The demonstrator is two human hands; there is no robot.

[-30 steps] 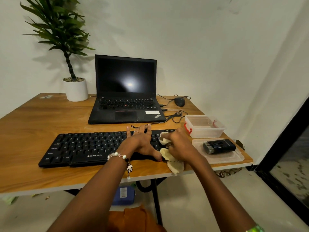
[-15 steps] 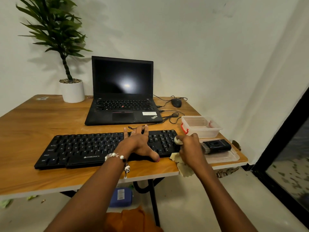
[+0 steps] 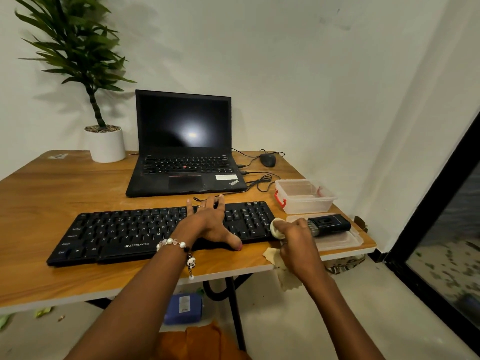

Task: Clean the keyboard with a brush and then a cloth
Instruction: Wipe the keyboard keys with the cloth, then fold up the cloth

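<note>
A black keyboard [image 3: 124,233] lies along the front of the wooden table [image 3: 52,193]. My left hand [image 3: 211,223] rests flat on its right half, fingers spread towards the far edge and thumb at the near edge. My right hand [image 3: 296,239] grips a pale yellow cloth [image 3: 276,227], bunched against the keyboard's right end, and the cloth's loose tail hangs over the table's front edge. The black brush [image 3: 328,224] lies on a clear lid [image 3: 342,241] just right of my right hand.
An open black laptop [image 3: 184,162] stands behind the keyboard, with a mouse [image 3: 268,160] and cables to its right. A clear plastic box [image 3: 305,196] with red clips sits behind the lid. A potted plant [image 3: 105,144] is at the back left.
My right hand has carried the cloth rightward, from the number pad to the keyboard's right end. My left hand has stayed on the keys.
</note>
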